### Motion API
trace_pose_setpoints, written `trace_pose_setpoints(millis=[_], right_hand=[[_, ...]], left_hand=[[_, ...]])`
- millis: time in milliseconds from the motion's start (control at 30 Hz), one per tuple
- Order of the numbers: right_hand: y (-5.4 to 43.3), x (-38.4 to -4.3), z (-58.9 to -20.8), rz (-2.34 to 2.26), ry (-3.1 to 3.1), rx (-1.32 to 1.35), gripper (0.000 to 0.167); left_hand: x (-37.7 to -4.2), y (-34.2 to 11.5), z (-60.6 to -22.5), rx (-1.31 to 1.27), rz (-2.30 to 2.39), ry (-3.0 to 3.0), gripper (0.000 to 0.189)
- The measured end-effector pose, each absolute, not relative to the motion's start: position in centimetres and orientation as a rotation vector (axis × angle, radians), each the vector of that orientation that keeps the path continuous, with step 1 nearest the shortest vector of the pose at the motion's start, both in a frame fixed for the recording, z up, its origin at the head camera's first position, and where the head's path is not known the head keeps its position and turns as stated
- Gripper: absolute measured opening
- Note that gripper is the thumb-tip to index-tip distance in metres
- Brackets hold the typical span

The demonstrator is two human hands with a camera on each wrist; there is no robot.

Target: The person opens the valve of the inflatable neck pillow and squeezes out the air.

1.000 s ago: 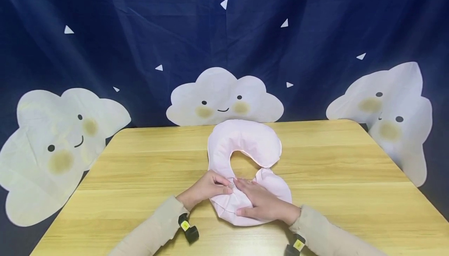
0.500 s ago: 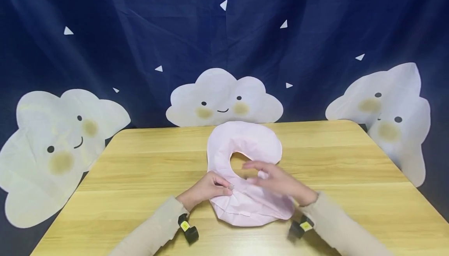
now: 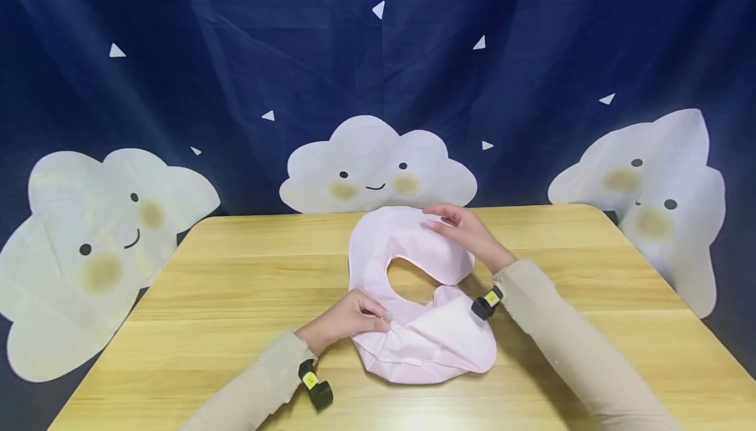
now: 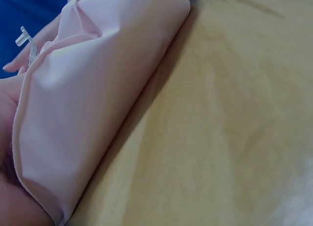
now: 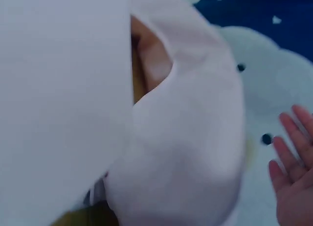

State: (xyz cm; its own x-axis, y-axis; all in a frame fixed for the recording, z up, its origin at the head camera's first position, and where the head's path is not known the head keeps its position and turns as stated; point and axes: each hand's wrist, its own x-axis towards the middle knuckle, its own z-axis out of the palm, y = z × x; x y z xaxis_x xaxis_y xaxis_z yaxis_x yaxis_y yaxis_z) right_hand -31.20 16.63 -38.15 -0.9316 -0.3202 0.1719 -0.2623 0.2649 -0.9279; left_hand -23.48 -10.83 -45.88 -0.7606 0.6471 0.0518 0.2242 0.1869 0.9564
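Observation:
A pale pink inflatable neck pillow [image 3: 372, 254] lies on the table, its opening facing right. The near lobe is slack and creased; the far one looks fuller. My left hand [image 3: 345, 319] pinches the pillow's near-left part at the small clear valve [image 3: 389, 315]. In the left wrist view the valve [image 4: 32, 52] stands up from the pink edge, its cap off to one side. Over the far lobe is my right hand [image 3: 466, 231], fingers extended and holding nothing. The right wrist view shows this hand [image 5: 296, 172] beside the pillow [image 5: 186, 138]; contact is unclear.
The wood-grain table [image 3: 236, 273] ends just beyond the pillow's far edge. Behind it hangs a dark blue curtain [image 3: 307, 44] printed with white clouds and triangles. Each sleeve carries a black wrist camera, the right one [image 3: 486, 304] close over the near lobe.
My right hand has lifted off the near lobe and moved away from me to the far lobe. The left hand keeps its place at the valve. The near lobe lies bare, its creases showing.

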Motion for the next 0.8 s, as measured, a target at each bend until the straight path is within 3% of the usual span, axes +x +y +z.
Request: trace_pose_setpoints(millis=[533,800], right_hand=[[15.0,-35.5,-42.5,-1.881,2.425,-0.620,0.056],[14.2,-33.5,-41.3,-1.894,2.463,-0.598,0.066]], left_hand=[[-23.5,-11.0,-46.0,0.809,1.588,2.161,0.018],[-23.3,-10.8,-45.7,0.787,1.621,2.138,0.018]])
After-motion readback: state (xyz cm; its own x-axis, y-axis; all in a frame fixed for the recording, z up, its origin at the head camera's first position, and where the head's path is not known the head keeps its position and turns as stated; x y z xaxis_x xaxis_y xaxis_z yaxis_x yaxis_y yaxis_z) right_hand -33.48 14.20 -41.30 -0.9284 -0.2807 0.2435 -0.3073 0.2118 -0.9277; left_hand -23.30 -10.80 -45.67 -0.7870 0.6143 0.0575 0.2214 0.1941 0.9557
